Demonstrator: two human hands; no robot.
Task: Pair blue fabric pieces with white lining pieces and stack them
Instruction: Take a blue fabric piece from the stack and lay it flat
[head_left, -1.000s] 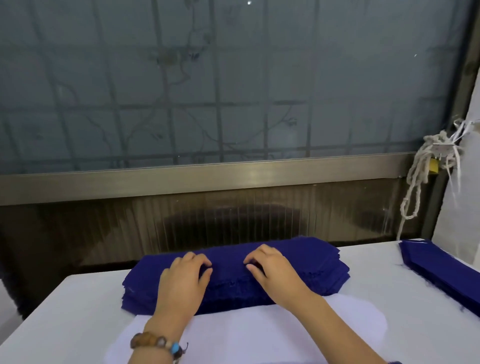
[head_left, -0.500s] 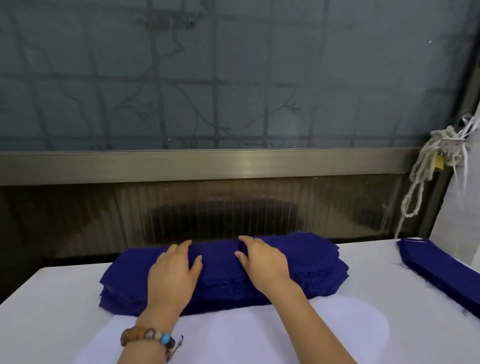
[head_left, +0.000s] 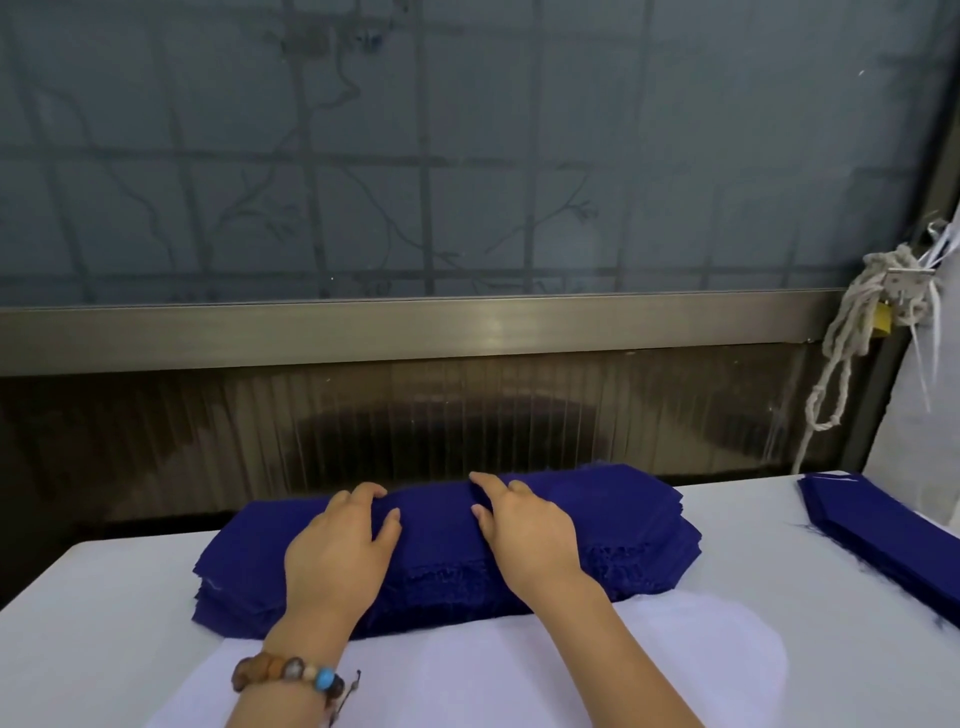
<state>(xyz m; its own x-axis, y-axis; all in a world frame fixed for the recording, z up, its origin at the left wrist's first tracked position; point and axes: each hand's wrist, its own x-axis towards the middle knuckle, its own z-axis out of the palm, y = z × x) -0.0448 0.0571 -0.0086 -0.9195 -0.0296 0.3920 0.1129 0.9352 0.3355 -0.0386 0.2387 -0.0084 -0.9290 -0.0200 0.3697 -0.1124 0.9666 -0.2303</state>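
Left hand (head_left: 340, 551) and right hand (head_left: 530, 540) rest flat, fingers relaxed, on the blue fabric stack (head_left: 623, 519).

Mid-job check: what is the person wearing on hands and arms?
The left hand and right hand wear no gloves; no sleeves show on the forearms. The left wrist has a bracelet of brown wooden beads with one bright blue bead and a thin cord tail.

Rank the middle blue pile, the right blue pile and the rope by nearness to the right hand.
1. Middle blue pile: under the right hand.
2. Right blue pile: off to the right, untouched.
3. Rope: hanging beyond, upper right.
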